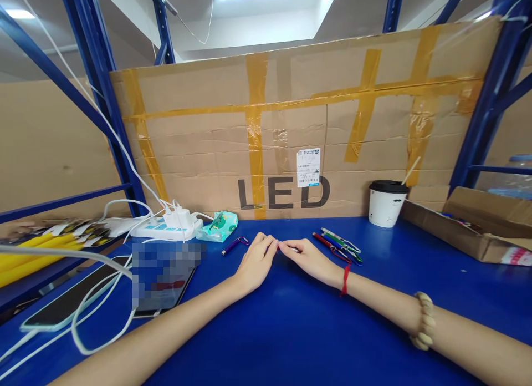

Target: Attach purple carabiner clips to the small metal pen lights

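My left hand (257,260) and my right hand (308,259) meet at the fingertips over the middle of the blue tabletop. Both have their fingers curled in and pressed together. A small dark bit shows between the right thumb and fingers, too little to name. Whatever the left fingers hold, if anything, is hidden. Left of my left hand lies a slim purple tube with a carabiner clip (234,246). Just beyond my right hand is a small pile of similar red, blue, green and silver tubes with clips (338,245).
At left are a phone (70,297), a partly blurred dark device (166,286), white cables, a power strip (166,228) and a green packet (218,226). A lidded paper cup (385,206) and a cardboard box (474,236) stand right. Cardboard (199,153) walls the back.
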Available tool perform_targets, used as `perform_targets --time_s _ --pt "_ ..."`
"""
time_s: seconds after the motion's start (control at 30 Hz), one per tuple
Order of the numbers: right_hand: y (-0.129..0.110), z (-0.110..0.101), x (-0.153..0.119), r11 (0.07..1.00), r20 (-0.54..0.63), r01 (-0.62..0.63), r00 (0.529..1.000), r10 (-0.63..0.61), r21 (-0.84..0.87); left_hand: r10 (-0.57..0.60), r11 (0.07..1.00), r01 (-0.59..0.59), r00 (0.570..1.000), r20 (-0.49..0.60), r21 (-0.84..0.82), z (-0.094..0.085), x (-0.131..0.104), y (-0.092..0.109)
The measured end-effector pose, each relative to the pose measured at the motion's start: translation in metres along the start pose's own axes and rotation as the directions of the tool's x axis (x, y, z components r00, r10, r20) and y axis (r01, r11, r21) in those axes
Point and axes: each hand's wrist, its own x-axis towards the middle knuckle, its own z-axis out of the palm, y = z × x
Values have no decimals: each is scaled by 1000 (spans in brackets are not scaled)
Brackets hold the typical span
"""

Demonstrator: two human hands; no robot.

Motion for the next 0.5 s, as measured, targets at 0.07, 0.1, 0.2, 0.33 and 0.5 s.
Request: perform_targets --time_s 0.07,0.1,0.2,0.33,0.5 --pt "1 -1 1 1000 -6 10 1000 -9 18 -16 999 16 1000 -19 -28 -1 -1 2" --pt "1 -1 2 1000 -15 12 1000 -12 27 -30 998 28 999 -34 -48 -2 -1 3" --pt "2 -1 2 1000 -40 -9 999 9 9 -123 978 111 991 -58 -177 -3 0 4" --pt "4 -2 1 994 -37 11 999 -15 -108 -228 855 207 974 14 -475 -3 6 -2" --pt "2 -5 -1 953 -34 84 995 -98 -292 -220 811 220 973 66 -542 -2 9 -5"
